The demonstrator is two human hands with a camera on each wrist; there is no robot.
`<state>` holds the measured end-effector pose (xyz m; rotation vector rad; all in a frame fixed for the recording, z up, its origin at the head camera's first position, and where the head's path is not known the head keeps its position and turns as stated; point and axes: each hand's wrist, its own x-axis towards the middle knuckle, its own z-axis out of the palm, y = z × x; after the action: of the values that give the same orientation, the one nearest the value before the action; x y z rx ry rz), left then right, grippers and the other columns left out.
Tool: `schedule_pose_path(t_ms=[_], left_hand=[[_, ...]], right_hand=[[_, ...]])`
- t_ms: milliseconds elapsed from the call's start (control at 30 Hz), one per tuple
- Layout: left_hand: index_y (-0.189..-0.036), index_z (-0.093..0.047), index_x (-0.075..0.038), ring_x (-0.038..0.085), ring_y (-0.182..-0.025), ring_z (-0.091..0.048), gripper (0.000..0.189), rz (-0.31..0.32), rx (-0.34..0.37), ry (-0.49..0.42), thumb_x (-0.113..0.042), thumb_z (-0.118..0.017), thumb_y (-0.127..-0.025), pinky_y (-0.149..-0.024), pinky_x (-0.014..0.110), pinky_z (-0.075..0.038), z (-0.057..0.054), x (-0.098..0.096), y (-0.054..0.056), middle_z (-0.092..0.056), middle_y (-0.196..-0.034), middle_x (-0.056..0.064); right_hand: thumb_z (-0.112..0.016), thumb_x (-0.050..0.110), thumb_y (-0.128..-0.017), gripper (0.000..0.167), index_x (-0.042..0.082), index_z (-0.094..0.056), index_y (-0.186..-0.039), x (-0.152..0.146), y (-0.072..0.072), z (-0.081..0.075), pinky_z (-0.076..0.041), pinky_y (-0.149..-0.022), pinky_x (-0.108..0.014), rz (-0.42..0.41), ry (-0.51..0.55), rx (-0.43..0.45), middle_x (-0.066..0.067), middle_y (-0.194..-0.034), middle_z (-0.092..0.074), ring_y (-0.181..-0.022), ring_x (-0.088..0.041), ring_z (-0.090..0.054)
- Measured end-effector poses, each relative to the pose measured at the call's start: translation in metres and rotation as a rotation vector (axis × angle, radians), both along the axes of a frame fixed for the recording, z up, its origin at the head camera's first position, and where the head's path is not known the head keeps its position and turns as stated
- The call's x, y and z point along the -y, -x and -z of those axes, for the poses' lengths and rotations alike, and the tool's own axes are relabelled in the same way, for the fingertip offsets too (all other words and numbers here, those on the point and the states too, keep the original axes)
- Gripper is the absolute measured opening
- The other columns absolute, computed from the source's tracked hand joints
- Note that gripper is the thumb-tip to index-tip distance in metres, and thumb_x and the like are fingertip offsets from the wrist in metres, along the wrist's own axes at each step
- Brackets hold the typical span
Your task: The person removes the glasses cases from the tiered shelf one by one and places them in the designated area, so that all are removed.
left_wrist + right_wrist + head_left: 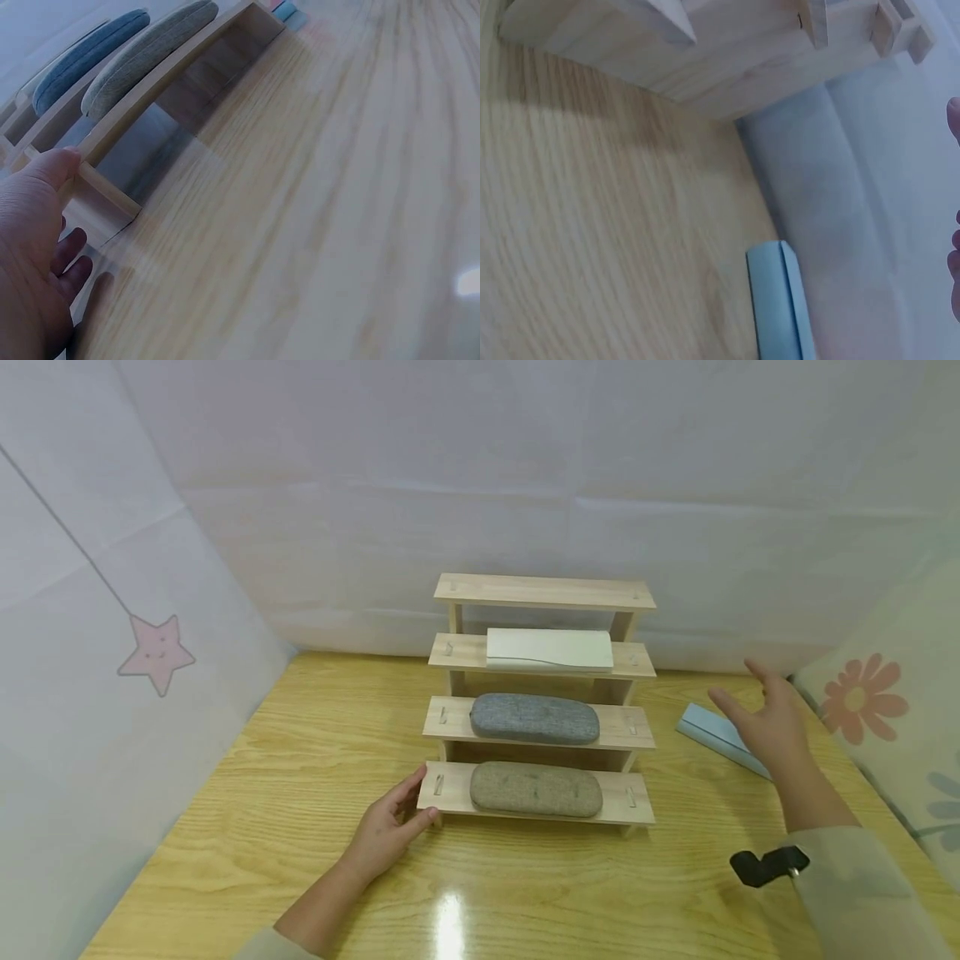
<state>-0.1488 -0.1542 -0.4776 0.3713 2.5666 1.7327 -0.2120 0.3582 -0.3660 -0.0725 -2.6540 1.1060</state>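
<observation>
A stepped wooden rack stands mid-table in the head view. Its lowest tier bears a tan fabric glasses case, the tier above a grey-blue fabric case, and the third a cream folding case. My left hand grips the left end of the lowest tier, thumb at the front corner; the left wrist view shows the same hand there. To the right of the rack, my right hand hovers over a light blue glasses case, thumb and fingers spread, holding nothing. The hand covers part of that case.
The rack's top tier has no case on it. A pale cloth backdrop rises behind the wooden table and at both sides, with a pink star at left and a flower at right. A black strap sits at the right sleeve.
</observation>
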Motion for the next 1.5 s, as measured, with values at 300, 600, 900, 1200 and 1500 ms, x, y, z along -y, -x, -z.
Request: schedule_pose_path(t_ms=[300, 600, 900, 1200, 1500], left_hand=[[-0.151, -0.038, -0.011, 0.033, -0.135, -0.049, 0.068, 0.011, -0.025, -0.006, -0.029, -0.068, -0.093, -0.105, 0.048, -0.046, 0.002, 0.001, 0.002, -0.043, -0.153, 0.011], [-0.151, -0.038, -0.014, 0.035, -0.136, -0.047, 0.068, 0.004, -0.011, 0.008, -0.03, -0.068, -0.093, -0.107, 0.051, -0.044, 0.0, 0.003, 0.003, -0.041, -0.154, 0.011], [-0.151, -0.038, -0.01, 0.033, -0.135, -0.048, 0.068, 0.01, -0.022, -0.013, -0.027, -0.069, -0.092, -0.106, 0.05, -0.044, 0.001, 0.001, 0.005, -0.045, -0.151, 0.013], [-0.151, -0.038, -0.01, 0.033, -0.136, -0.047, 0.068, 0.016, -0.03, -0.005, -0.028, -0.068, -0.093, -0.107, 0.051, -0.043, 0.003, 0.001, 0.004, -0.043, -0.152, 0.013], [-0.151, -0.038, -0.01, 0.034, -0.138, -0.045, 0.067, 0.018, -0.033, -0.005, -0.028, -0.068, -0.093, -0.109, 0.052, -0.04, 0.004, 0.002, 0.002, -0.039, -0.155, 0.012]], right_hand=[[-0.058, 0.046, -0.096, 0.083, 0.016, -0.012, -0.159, 0.021, 0.006, -0.022, -0.021, -0.105, -0.077, -0.077, 0.021, -0.023, -0.019, -0.164, -0.01, -0.144, -0.055, -0.016], [-0.061, 0.042, -0.096, 0.081, 0.012, -0.017, -0.158, 0.048, 0.01, -0.038, -0.022, -0.11, -0.072, -0.159, 0.04, -0.053, -0.022, -0.162, -0.015, -0.142, -0.053, -0.02], [-0.064, 0.043, -0.094, 0.082, 0.015, -0.02, -0.157, 0.069, 0.015, -0.047, -0.027, -0.108, -0.071, -0.19, 0.023, -0.048, -0.019, -0.161, -0.019, -0.14, -0.053, -0.026], [-0.064, 0.045, -0.093, 0.081, 0.016, -0.022, -0.157, 0.091, 0.02, -0.053, -0.029, -0.105, -0.073, -0.249, -0.014, -0.025, -0.019, -0.161, -0.021, -0.14, -0.053, -0.027], [-0.067, 0.039, -0.093, 0.077, 0.01, -0.03, -0.154, 0.11, 0.025, -0.055, -0.031, -0.109, -0.068, -0.31, -0.021, -0.017, -0.02, -0.158, -0.027, -0.14, -0.05, -0.029]])
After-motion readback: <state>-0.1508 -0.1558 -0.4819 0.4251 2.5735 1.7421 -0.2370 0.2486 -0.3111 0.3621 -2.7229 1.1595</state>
